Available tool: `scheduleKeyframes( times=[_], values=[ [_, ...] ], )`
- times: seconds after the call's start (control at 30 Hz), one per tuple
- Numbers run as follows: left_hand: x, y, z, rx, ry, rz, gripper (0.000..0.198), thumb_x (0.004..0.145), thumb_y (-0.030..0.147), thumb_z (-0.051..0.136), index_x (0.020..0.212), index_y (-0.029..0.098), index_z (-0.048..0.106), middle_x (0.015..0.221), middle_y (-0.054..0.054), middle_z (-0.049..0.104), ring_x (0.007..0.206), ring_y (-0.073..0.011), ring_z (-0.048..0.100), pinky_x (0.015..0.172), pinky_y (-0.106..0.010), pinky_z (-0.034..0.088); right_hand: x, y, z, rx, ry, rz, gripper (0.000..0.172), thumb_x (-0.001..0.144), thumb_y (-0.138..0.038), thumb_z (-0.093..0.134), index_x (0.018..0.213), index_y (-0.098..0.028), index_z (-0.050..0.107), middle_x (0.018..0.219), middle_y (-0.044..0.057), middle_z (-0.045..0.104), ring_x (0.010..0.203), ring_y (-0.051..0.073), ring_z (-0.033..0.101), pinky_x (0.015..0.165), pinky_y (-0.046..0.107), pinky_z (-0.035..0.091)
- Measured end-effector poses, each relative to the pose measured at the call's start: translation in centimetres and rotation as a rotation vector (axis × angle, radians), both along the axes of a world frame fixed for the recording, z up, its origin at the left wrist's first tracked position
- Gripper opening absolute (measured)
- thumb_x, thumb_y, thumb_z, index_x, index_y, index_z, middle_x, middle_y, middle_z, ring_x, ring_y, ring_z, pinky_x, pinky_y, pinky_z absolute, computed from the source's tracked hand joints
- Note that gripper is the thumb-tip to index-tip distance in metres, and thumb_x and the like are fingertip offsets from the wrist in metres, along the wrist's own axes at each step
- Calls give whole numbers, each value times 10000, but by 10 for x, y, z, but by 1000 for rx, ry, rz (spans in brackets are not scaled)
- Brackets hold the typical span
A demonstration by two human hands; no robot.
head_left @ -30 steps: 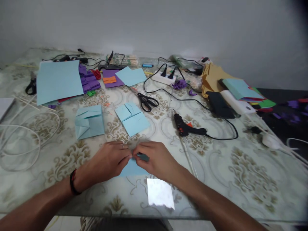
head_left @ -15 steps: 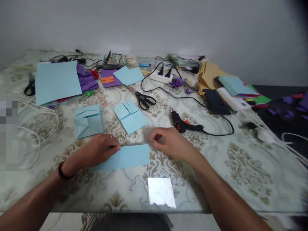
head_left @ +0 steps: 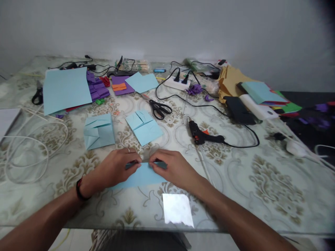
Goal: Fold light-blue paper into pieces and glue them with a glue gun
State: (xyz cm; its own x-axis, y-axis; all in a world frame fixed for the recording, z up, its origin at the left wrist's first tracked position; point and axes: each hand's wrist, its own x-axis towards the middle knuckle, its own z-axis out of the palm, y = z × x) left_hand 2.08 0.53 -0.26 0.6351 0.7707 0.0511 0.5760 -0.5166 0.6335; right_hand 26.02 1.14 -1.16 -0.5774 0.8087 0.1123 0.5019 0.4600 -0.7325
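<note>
A light blue strip of paper (head_left: 142, 175) lies near the front of the table, its far edge pinched by both hands. My left hand (head_left: 120, 165) closes thumb and fingers on that edge, left of the middle. Close beside it, my right hand (head_left: 169, 167) grips the same edge with thumb and fingertips. The hands cover both ends of the strip. Just beyond them lie two folded light blue paper pieces, a boxy one (head_left: 99, 134) on the left and a flatter one (head_left: 143, 128) on the right.
A hot glue gun (head_left: 202, 135) lies to the right, its cord trailing. Black-handled scissors (head_left: 160, 108) rest behind the folded pieces. A large blue sheet (head_left: 67, 91), a power strip (head_left: 176, 83) and brown paper (head_left: 232, 82) are farther back. A white cable (head_left: 47, 155) coils at left.
My right hand has come down and left onto the strip's far edge. My left hand has shifted right along the paper. The view has shifted slightly.
</note>
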Motion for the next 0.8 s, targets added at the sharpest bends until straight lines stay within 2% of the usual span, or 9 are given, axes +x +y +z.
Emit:
scheduleKeyframes(
  times=[0.27, 0.57, 0.8],
  values=[
    [-7, 8, 7, -37, 22, -8, 181, 960, 157, 580, 835, 182, 708, 819, -16, 732, 774, -157, 657, 732, -263, 449, 5, 3, 4, -64, 26, 21, 196, 812, 0, 658, 822, -193, 687, 831, -17, 727, 762, 137, 661, 731, 236, 470],
    [-28, 21, 10, -110, 68, 92, 177, 942, 189, 578, 840, 189, 723, 813, -5, 730, 704, -133, 642, 670, -238, 444, 27, 21, 10, -95, -79, 2, 155, 800, -45, 636, 769, -195, 662, 777, -20, 689, 712, 141, 620, 681, 246, 455],
    [-18, 16, 14, -50, 40, 67, 169, 923, 152, 560, 821, 178, 693, 781, -5, 688, 675, -130, 611, 655, -246, 453, 18, 12, 11, 10, -127, 4, 108, 903, -111, 635, 910, -196, 701, 946, 39, 747, 871, 192, 688, 790, 302, 508]
  ],
)
